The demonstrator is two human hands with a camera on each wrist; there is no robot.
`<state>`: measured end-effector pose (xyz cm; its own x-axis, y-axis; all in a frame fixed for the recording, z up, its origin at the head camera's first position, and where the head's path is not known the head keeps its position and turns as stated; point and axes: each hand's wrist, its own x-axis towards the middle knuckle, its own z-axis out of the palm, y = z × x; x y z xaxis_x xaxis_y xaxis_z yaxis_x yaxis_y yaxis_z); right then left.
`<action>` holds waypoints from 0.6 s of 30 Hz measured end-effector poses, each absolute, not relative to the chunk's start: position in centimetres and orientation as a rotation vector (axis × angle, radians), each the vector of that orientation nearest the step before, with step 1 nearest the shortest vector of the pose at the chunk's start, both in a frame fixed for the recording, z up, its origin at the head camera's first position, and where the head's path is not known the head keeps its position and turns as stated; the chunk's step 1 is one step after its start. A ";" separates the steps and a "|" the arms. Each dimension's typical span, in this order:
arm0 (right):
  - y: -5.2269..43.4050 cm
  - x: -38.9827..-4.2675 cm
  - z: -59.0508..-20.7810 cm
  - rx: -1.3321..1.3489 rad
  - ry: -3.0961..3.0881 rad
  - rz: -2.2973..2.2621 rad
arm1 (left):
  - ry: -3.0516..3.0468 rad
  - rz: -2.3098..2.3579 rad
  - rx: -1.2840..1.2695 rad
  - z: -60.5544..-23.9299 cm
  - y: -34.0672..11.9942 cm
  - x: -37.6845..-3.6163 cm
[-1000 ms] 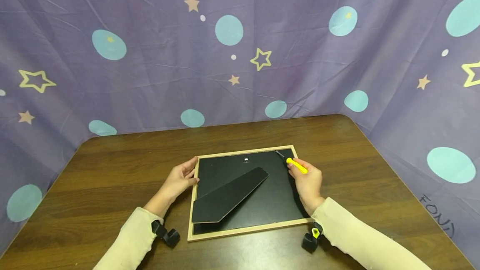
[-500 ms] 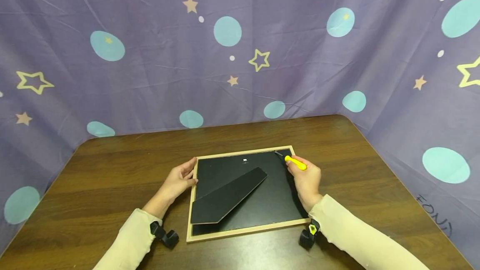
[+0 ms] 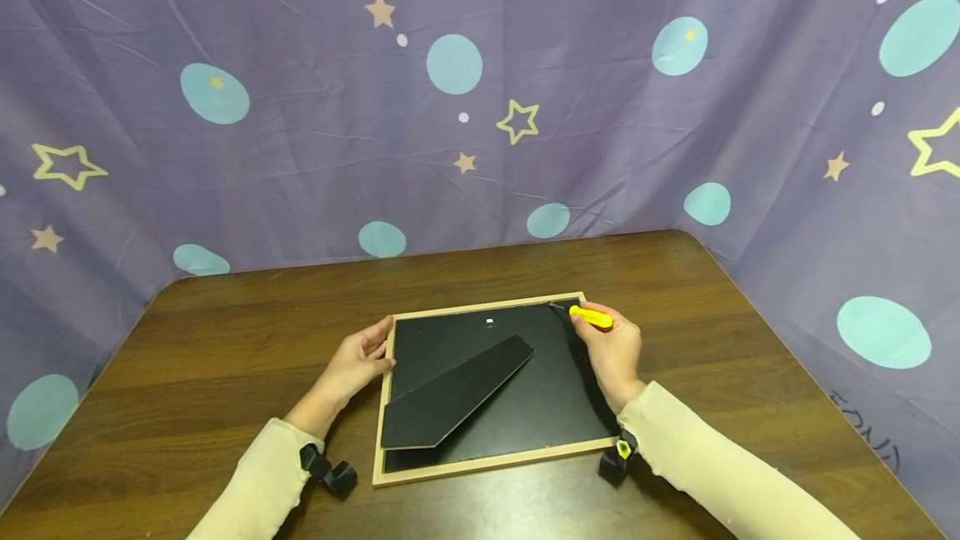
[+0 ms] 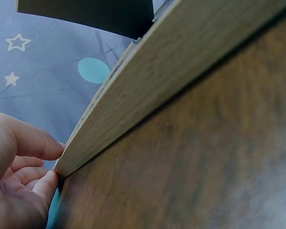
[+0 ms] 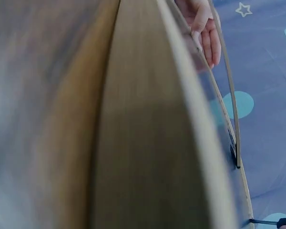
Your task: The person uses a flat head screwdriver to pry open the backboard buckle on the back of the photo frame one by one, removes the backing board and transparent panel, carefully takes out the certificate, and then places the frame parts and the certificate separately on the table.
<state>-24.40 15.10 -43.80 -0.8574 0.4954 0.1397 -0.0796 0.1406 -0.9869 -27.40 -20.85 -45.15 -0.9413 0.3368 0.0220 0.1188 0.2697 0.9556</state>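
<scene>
Table (image 3: 262,340) leaves room around frame (image 3: 498,461); left hand (image 3: 356,365) pinches its edge, right hand (image 3: 615,348) pinches screwdriver (image 3: 591,317).

The pale rectangular wooden frame (image 4: 133,90) looks smooth and matt, with fine grain along its side. Its flat black backing board (image 3: 525,415) is smooth with a faint sheen; the black tapered stand panel (image 3: 457,398) appears matt, with a paler raw edge. The yellow screwdriver handle (image 3: 592,317) looks like plastic. The brown wood-grain tabletop (image 3: 262,332) is glossy near its front. The patterned purple cloth backdrop (image 3: 315,182) is creased and matt, and the 2 cream sleeves (image 3: 255,473) are soft, matt cloth.
</scene>
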 end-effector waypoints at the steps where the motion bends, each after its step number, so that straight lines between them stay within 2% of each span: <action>1: 15.2 -24.5 -43.8 -0.394 -2.018 1.737 | 2.347 1.741 0.427 -45.2 -20.9 -27.4; 18: 15.5 -24.9 -43.7 -0.273 -2.174 1.588 | 2.369 1.733 0.424 -45.1 -20.7 -27.5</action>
